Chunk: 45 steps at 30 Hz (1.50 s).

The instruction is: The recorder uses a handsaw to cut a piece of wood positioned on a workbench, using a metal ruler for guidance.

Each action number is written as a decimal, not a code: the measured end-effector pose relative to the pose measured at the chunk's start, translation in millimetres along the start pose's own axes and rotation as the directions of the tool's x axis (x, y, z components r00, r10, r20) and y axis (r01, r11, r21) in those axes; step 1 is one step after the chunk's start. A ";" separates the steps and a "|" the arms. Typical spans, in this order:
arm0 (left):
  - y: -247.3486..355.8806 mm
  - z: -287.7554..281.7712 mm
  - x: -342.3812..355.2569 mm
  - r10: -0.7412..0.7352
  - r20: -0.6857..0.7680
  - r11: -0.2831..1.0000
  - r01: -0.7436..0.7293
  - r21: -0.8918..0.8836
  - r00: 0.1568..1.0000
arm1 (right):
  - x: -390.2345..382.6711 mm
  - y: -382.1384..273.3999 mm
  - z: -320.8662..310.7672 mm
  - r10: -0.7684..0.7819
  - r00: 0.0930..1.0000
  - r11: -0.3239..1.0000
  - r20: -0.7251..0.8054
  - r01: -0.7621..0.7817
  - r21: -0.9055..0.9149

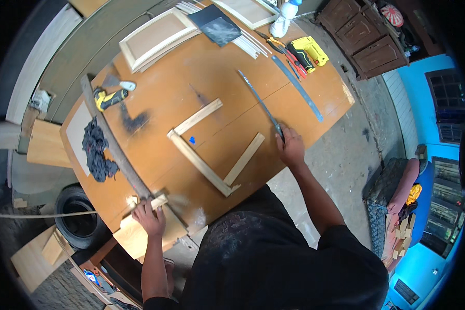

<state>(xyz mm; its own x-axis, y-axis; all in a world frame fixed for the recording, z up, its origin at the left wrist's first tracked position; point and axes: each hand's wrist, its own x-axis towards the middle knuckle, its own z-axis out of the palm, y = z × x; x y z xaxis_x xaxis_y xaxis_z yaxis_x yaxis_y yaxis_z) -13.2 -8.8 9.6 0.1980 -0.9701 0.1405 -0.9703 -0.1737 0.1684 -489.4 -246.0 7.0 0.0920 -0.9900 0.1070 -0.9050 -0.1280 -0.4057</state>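
My right hand (291, 145) is closed round the near end of a long, narrow dark blade (257, 95), which lies slanting across the wooden table. At the near left corner, my left hand (150, 218) is closed on a short wood strip (160, 200), over a pale board (134, 238). Between my hands lie three wood strips in an open-sided frame shape: a long one (199, 161), a left one (197, 118) and a right one (246, 158). A small blue piece (192, 140) rests inside that shape.
A dark bar (111, 135), black cloth (96, 152) and yellow-black power tool (108, 98) lie left. Frames (157, 39), dark sheets (215, 26) and a white bottle (281, 26) are at the back. A yellow tool (310, 51), pliers (275, 44) and blue-grey strip (298, 90) lie right.
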 end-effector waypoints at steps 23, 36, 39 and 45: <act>-4.3 2.0 -15.1 -0.199 0.207 0.980 0.192 0.056 0.958 | 99.4 62.6 14.4 -0.104 0.994 0.990 0.043 0.108 -0.091; -4.7 3.8 -15.3 -0.189 0.176 0.981 0.177 0.081 0.966 | 99.2 63.8 16.8 -0.115 0.993 0.988 0.032 0.117 -0.105; 0.9 3.4 -9.6 -0.166 0.164 0.984 0.153 0.088 0.972 | 98.0 64.4 17.8 -0.108 0.994 0.989 0.019 0.109 -0.098; -0.8 0.9 -9.4 -0.166 0.200 0.981 0.141 0.134 0.966 | 97.9 61.5 15.7 -0.105 0.994 0.989 0.003 0.105 -0.102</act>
<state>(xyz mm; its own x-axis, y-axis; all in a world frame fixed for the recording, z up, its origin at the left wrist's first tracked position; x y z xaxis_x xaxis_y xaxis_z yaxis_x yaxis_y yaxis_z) -14.4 0.3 7.3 0.3243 -0.9419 -0.0871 -0.9425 -0.3296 0.0546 -529.6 -351.8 -21.8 0.1879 -0.9712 0.1468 -0.9278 -0.2245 -0.2979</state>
